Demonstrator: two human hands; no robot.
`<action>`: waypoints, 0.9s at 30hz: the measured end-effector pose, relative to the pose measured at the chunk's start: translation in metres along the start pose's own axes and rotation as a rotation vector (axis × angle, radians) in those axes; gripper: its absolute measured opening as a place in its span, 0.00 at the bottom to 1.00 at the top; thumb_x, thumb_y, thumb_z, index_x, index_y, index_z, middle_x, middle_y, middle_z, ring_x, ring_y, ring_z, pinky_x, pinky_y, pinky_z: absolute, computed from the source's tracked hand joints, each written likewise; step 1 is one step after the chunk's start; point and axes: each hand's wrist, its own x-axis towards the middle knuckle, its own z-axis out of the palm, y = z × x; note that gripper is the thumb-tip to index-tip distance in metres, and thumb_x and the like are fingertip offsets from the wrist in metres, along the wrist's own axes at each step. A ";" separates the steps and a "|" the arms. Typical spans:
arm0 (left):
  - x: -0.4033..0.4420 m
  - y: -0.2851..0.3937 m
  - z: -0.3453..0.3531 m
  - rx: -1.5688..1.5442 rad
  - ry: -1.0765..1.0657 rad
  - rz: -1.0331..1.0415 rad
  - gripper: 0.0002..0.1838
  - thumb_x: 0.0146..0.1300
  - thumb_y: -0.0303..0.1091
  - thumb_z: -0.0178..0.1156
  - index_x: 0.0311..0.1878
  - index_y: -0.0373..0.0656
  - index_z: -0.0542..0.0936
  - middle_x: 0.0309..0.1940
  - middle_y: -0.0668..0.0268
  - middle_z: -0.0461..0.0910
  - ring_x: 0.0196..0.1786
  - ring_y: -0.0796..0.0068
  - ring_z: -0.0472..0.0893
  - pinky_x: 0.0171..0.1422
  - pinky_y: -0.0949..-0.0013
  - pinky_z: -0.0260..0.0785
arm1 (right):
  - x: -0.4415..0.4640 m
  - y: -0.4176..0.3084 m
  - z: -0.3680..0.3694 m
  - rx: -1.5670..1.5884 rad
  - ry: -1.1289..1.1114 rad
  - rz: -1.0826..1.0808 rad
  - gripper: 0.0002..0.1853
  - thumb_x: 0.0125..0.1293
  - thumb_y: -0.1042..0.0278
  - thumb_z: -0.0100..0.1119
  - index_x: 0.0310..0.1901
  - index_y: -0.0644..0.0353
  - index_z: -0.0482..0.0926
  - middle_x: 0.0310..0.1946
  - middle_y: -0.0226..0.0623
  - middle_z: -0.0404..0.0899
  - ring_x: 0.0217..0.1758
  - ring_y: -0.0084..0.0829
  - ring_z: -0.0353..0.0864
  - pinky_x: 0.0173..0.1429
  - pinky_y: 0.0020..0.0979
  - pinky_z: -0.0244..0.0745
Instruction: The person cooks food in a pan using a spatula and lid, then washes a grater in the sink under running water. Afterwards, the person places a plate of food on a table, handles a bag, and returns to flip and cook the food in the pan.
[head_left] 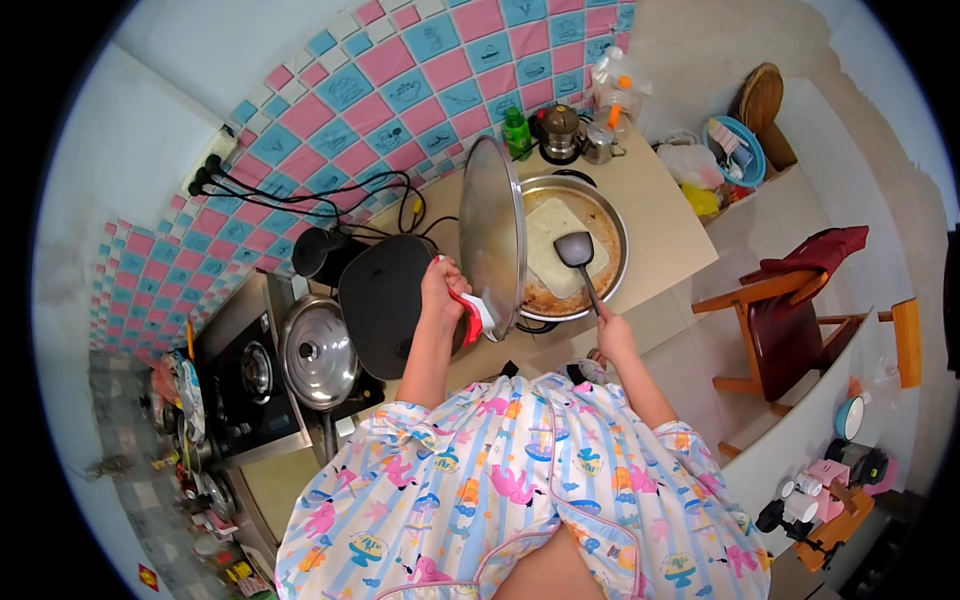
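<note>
My left hand [441,286] is closed around a red and white piece [474,316] at the side of a large metal lid [491,235]. The lid stands tilted on edge at the left side of a round electric pan [622,225]. In the pan lies a pale, flat sheet of dough [551,232], with browned residue around it. A spatula [574,249] with a dark head rests on or just above the dough. Its handle is gripped by my right hand [616,335], near the pan's lower rim.
Left of the lid are a black square appliance [385,300], a lidded metal frying pan [320,350] and a gas stove [235,385]. Behind the pan stand a green bottle [517,133] and a grinder-like pot [560,130]. Black cables [330,195] run along the tiled wall. A chair [790,335] is at right.
</note>
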 end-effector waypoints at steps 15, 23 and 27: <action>0.004 -0.002 0.008 0.066 0.031 0.020 0.08 0.46 0.21 0.50 0.27 0.48 0.67 0.11 0.73 0.59 0.10 0.78 0.57 0.17 0.72 0.51 | 0.007 0.013 -0.003 -0.038 0.010 -0.038 0.20 0.67 0.65 0.46 0.60 0.49 0.71 0.43 0.56 0.78 0.48 0.53 0.77 0.53 0.47 0.72; -0.001 0.002 0.014 0.083 0.045 0.061 0.08 0.46 0.21 0.49 0.23 0.48 0.65 0.11 0.73 0.59 0.10 0.78 0.57 0.17 0.71 0.50 | 0.008 -0.023 -0.013 -0.075 -0.016 -0.124 0.18 0.66 0.65 0.46 0.57 0.52 0.74 0.43 0.55 0.78 0.48 0.53 0.77 0.53 0.47 0.72; 0.000 0.004 0.011 0.061 0.021 0.035 0.08 0.46 0.21 0.49 0.22 0.48 0.65 0.10 0.73 0.59 0.10 0.78 0.57 0.17 0.71 0.51 | 0.017 -0.020 0.004 -0.081 -0.039 -0.116 0.19 0.66 0.66 0.47 0.58 0.52 0.74 0.44 0.55 0.77 0.49 0.53 0.77 0.53 0.45 0.72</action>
